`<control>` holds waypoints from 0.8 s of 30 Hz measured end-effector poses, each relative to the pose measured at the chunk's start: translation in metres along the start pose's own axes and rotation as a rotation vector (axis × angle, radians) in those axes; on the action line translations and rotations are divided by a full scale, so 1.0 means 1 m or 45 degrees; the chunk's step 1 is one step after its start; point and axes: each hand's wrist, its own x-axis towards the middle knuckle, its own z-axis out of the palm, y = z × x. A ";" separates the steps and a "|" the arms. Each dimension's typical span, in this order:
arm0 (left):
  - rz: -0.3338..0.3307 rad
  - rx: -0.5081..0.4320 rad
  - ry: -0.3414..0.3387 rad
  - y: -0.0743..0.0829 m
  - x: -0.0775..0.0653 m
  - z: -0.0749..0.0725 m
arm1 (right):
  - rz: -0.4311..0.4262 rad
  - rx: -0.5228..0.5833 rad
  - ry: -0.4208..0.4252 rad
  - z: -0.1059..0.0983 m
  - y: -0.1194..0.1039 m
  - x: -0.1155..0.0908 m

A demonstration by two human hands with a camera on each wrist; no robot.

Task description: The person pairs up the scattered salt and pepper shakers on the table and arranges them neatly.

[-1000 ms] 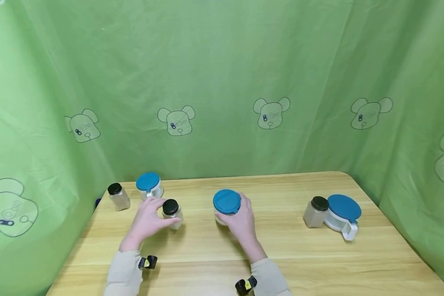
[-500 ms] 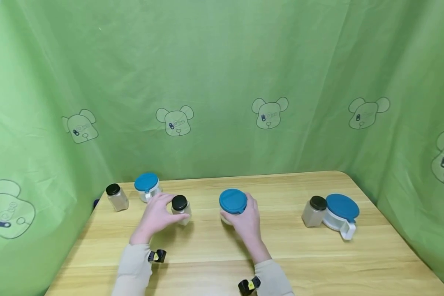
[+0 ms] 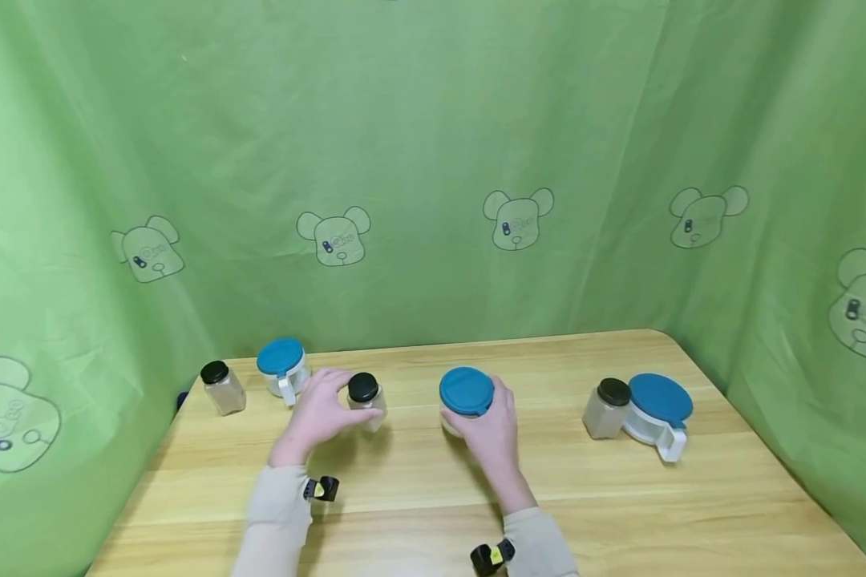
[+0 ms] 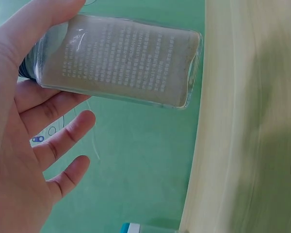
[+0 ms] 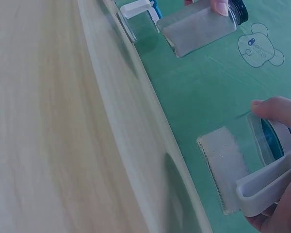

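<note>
My left hand [image 3: 322,413] grips a square clear jar [image 4: 121,60] by its upper part, thumb on one side and forefinger on the other. The jar has a black lid [image 3: 363,387] and pale powder inside, and is held above the table. In the left wrist view the other fingers spread away from it. My right hand [image 3: 496,429] grips a clear seasoning jar [image 5: 228,165] with a blue lid [image 3: 466,390] and a white handle. White grains fill its lower part, and it too is raised over the table. A short gap separates the two held jars.
At the back left stand another black-lidded jar [image 3: 225,393] and a blue-lidded jar [image 3: 281,358] with a white handle. To the right, a black-lidded jar [image 3: 606,413] stands against a wider blue-lidded container [image 3: 660,401]. A green curtain [image 3: 433,160] hangs behind the wooden table [image 3: 404,513].
Both hands have moved to the right with their jars, the left one farther, and the left jar sits slightly higher in the head view. The view has shifted slightly.
</note>
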 end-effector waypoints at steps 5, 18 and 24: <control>0.014 0.004 0.001 0.003 0.005 0.004 | 0.012 -0.026 0.012 -0.004 0.004 0.001; 0.023 -0.025 -0.054 0.015 0.017 0.016 | 0.038 -0.034 0.066 -0.019 0.011 0.004; 0.054 -0.049 -0.052 0.022 0.021 0.020 | 0.078 -0.026 0.077 -0.025 0.015 0.003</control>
